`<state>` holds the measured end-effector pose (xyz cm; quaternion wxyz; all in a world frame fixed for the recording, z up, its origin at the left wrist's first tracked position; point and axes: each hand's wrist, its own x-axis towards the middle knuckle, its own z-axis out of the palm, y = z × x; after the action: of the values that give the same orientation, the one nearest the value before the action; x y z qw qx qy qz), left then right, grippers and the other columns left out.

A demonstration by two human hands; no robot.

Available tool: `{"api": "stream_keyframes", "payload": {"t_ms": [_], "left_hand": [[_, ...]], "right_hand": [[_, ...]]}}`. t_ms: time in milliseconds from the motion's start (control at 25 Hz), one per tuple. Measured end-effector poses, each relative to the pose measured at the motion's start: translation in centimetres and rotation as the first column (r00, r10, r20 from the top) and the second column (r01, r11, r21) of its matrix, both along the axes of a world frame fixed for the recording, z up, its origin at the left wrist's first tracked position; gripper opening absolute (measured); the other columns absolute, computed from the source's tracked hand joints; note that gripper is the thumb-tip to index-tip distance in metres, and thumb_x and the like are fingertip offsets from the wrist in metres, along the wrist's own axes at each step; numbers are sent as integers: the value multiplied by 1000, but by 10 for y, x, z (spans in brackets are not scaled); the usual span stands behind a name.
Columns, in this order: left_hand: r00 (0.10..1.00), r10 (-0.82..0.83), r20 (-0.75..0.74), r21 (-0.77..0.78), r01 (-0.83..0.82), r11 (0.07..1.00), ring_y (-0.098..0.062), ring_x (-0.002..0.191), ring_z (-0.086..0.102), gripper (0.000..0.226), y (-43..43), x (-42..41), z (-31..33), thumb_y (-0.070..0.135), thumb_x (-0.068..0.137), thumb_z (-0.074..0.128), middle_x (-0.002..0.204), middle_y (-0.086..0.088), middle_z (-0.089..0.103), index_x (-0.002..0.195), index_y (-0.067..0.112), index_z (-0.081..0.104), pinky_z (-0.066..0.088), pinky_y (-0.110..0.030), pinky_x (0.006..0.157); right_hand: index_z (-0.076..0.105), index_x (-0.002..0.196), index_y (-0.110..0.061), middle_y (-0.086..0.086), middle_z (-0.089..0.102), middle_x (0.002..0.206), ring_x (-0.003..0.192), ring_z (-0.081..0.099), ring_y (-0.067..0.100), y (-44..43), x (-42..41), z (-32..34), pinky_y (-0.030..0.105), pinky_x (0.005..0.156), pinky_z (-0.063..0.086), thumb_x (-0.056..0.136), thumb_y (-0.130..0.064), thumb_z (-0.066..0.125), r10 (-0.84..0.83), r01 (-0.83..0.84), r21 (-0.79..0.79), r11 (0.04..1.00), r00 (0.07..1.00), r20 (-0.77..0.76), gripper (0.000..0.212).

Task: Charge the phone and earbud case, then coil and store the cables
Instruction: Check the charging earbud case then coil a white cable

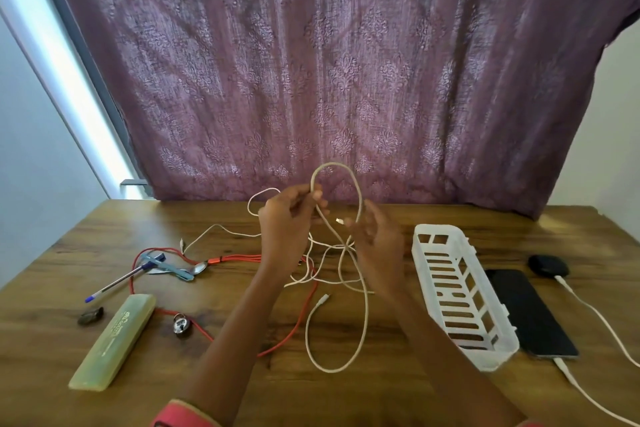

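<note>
1. The left hand point(287, 222) is raised above the table point(52, 288). Its fingers and thumb pinch the beige cable point(360, 196) at the base of a loop standing above both hands.
2. The right hand point(379, 243) is raised just beside it, with fingers curled and blurred. The cable passes its fingertips, but whether it grips cannot be told.
3. One connector point(338, 220) hangs between the hands. The rest of the cable drops to the table in a long loop.
4. A white cable point(239, 233) and a red cable point(242, 257) lie tangled beneath the hands.
5. The basket point(446, 288) lies right of the hands, with the phone point(533, 315) just beside it and the phone lead point(559, 362) plugged in.
6. The earbud case point(549, 265) sits behind the phone with the case lead point(588, 305) attached.
7. At left lie a pen point(117, 282), spoon point(201, 268), padlock point(181, 324) and box point(110, 340).
</note>
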<state>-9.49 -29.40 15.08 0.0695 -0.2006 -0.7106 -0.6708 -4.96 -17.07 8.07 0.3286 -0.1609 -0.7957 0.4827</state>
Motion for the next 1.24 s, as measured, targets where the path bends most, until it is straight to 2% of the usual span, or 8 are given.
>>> {"api": "stream_keyframes", "payload": {"t_ms": [160, 360, 520, 680, 760, 960, 1120, 1240], "left_hand": [[996, 17, 85, 87, -24, 996, -13, 65, 70, 14, 3, -2, -4, 11, 89, 59, 75, -6, 70, 98, 2, 66, 55, -20, 56], [974, -37, 222, 254, -21, 967, -14, 72, 69, 12, -5, -12, -12, 16, 92, 56, 81, -6, 68, 97, 8, 64, 57, -24, 64], [960, -187, 208, -250, 237, 939, -14, 81, 63, 35, -14, -14, -58, 46, 91, 48, 83, 1, 69, 94, 18, 69, 49, -34, 79], [758, -406, 510, -294, 598, 746, 4, 92, 63, 38, -31, 25, -96, 48, 92, 41, 96, 8, 72, 95, 23, 70, 46, -16, 85], [781, -385, 492, -366, 587, 723, -1, 78, 63, 29, -42, 28, -111, 36, 92, 50, 83, 4, 71, 85, 16, 70, 44, -9, 70], [856, -277, 436, -308, 431, 848, -4, 60, 58, 10, -69, 12, -132, 9, 86, 63, 63, 4, 65, 76, 7, 62, 42, -19, 57], [835, -174, 522, -251, 345, 904, -11, 63, 63, 12, -82, 8, -145, 6, 93, 50, 64, -1, 66, 83, 1, 55, 49, -20, 56], [802, -149, 578, -102, 252, 962, -12, 46, 57, 16, -75, 8, -135, 9, 97, 40, 57, -6, 57, 85, 2, 48, 47, -23, 43]], "right_hand": [[62, 108, -17, -1, 62, 101, 95, 57, 12, -10, 13, -21, 33, 79, 50, 90, -50, 45, 31, -44, 122, 992, 994, 106, 41], [64, 92, -17, 9, 66, 78, 75, 64, 18, -13, 33, -43, 32, 76, 53, 97, -34, 40, 298, -233, -238, 943, 909, 292, 29], [63, 84, -5, 4, 51, 59, 56, 54, 16, -17, 21, -12, 34, 61, 57, 97, -20, 44, 243, -158, -710, 686, 970, 19, 27], [59, 85, 2, 1, 37, 54, 49, 42, 10, -6, -1, 29, 39, 63, 59, 98, -16, 43, 213, -256, -878, 404, 960, -182, 28], [57, 83, 1, 1, 35, 54, 44, 40, 8, 5, -12, 42, 36, 59, 59, 99, -17, 42, 165, -241, -906, 347, 967, -195, 28], [56, 79, -1, -1, 39, 40, 33, 40, 5, 46, -33, 54, 33, 50, 57, 98, -17, 43, -17, -218, -941, 261, 973, -230, 29], [54, 74, -1, 1, 42, 43, 42, 43, 9, 69, -47, 60, 38, 51, 58, 98, -9, 44, -58, -209, -944, 254, 971, -230, 27], [52, 82, -1, 11, 55, 75, 70, 58, 18, 66, -49, 41, 42, 72, 56, 96, -3, 45, 88, -17, -879, 477, 996, 29, 16]]}}
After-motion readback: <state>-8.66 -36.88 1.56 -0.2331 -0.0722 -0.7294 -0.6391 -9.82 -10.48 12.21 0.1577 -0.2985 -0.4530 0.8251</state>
